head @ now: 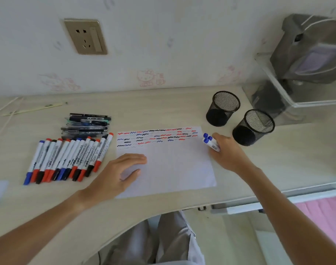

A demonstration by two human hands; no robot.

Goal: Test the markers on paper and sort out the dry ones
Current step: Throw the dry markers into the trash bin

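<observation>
Fingers of the right hand (225,150) curl round a small bundle of blue-capped markers (211,142), caps pointing up and away, just off the right edge of the paper (174,165). The left hand (123,172) lies flat and relaxed, fingers straight, pressing on the paper's left side, holding nothing.

The paper sits in the middle of the table (163,108); its top part carries rows of short red, blue and black squiggles (155,137), and the lowest row looks faint. The rest of the sheet is bare.

Just beyond the right hand stand two black mesh cups: the near cup (254,127) close to the knuckles and the far cup (223,108) behind and left of it. Both are upright; whether anything lies inside cannot be told.

Left of the paper, a row of markers (68,159) lies side by side on the table, with red, blue and black caps, slanted with their upper ends to the right. Behind that row rests a pile of dark pens (87,124), lying crosswise.

A wall socket (85,36) is on the wall above, and a clear box (297,92) stands at the table's right end.
</observation>
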